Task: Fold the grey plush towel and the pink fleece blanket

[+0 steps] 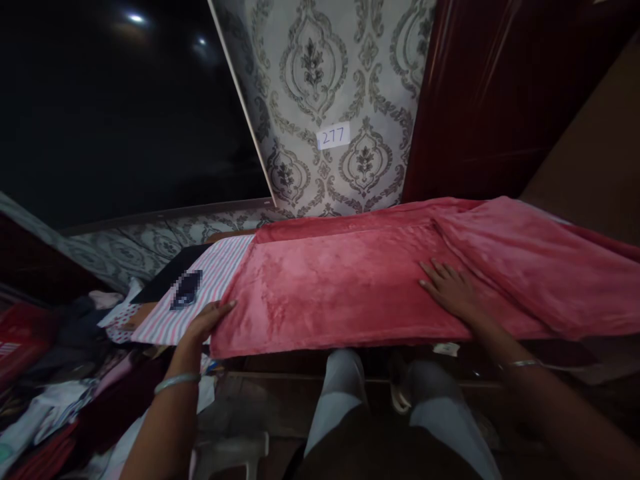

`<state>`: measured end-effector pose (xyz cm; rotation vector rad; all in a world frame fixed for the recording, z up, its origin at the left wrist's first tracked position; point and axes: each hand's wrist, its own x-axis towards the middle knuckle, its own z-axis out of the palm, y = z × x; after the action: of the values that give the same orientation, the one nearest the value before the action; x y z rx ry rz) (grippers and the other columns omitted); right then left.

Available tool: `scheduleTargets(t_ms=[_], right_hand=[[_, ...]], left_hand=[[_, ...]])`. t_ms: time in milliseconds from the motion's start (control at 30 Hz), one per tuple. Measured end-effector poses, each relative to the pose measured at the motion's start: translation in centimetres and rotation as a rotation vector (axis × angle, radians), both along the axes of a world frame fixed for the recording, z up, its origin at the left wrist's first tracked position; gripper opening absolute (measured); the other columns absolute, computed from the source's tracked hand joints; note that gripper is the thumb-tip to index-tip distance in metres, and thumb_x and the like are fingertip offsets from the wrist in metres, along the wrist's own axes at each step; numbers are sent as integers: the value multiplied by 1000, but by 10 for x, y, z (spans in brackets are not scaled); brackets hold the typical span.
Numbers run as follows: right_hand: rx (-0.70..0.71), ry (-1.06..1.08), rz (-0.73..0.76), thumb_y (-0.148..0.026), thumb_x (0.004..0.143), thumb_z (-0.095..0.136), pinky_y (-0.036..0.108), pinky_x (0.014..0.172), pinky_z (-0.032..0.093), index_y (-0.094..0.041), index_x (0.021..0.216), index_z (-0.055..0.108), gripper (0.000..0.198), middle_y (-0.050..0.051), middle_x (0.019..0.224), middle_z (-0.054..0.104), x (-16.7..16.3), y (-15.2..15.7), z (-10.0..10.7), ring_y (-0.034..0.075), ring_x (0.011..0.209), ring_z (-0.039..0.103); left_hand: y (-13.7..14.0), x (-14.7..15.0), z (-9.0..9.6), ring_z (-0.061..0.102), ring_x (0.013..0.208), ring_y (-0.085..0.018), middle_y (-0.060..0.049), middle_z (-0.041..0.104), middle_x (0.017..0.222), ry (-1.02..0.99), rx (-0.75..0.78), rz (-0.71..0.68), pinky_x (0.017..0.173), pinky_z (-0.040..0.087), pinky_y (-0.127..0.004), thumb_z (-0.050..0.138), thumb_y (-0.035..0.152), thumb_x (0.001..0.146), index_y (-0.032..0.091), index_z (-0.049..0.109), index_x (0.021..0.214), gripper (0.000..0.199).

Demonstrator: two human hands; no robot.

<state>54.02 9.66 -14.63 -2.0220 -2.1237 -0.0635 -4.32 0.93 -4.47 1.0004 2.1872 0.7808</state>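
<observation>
A pinkish-red plush blanket (320, 287) lies spread over a low surface in front of me, its near edge hanging slightly over the front. My left hand (207, 320) is at the blanket's left edge, thumb on top and fingers bent at the border, closed on it. My right hand (450, 287) rests flat on the right part of the blanket with its fingers spread. Just right of that hand, a thicker folded-over part of the blanket (545, 267) overlaps the flat part.
A striped cloth (225, 260) shows at the left, with a blurred dark item (187, 289) on it. A large dark screen (125, 113) stands behind. Heaped clothes (75, 400) lie at lower left, near a pale plastic stool (235, 453). A paper label (333, 136) is on the wall.
</observation>
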Motion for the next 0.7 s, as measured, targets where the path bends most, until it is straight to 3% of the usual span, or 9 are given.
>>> scheduleTargets(t_ms=[100, 267, 433, 567, 700], right_hand=[[10, -10, -12, -47, 100, 29, 62, 116, 31, -23, 158, 39, 63, 12, 163, 37, 1, -2, 1, 35, 146, 38], [27, -42, -6, -48, 101, 29, 60, 116, 34, -25, 157, 40, 62, 11, 163, 39, 3, -2, -2, 33, 145, 39], [94, -52, 5, -47, 101, 28, 60, 114, 36, -25, 157, 40, 61, 12, 160, 43, 9, 1, -13, 33, 143, 42], [133, -35, 32, -49, 100, 29, 61, 112, 38, -25, 155, 44, 61, 13, 157, 46, 16, 5, -22, 35, 140, 45], [159, -13, 70, -49, 99, 28, 64, 107, 42, -24, 152, 46, 61, 16, 154, 49, 20, 7, -26, 38, 137, 47]], left_hand=[[-22, -8, -8, 73, 71, -23, -10, 76, 83, -367, -36, -4, 64, 60, -32, 72, 38, 82, 19, 69, 85, 20], [-63, -15, -39, 70, 61, -20, -7, 74, 73, -575, 114, 18, 59, 59, -29, 91, 36, 61, 16, 69, 86, 39], [-84, -8, -62, 62, 50, -16, 0, 66, 61, -611, 246, 48, 49, 52, -26, 93, 38, 54, 16, 65, 86, 48], [-86, -5, -62, 54, 43, -13, 5, 59, 52, -536, 291, 136, 42, 43, -23, 90, 35, 57, 19, 60, 75, 39], [-86, -7, -64, 47, 36, -11, 5, 56, 48, -522, 269, 139, 37, 36, -22, 88, 35, 62, 18, 60, 70, 34]])
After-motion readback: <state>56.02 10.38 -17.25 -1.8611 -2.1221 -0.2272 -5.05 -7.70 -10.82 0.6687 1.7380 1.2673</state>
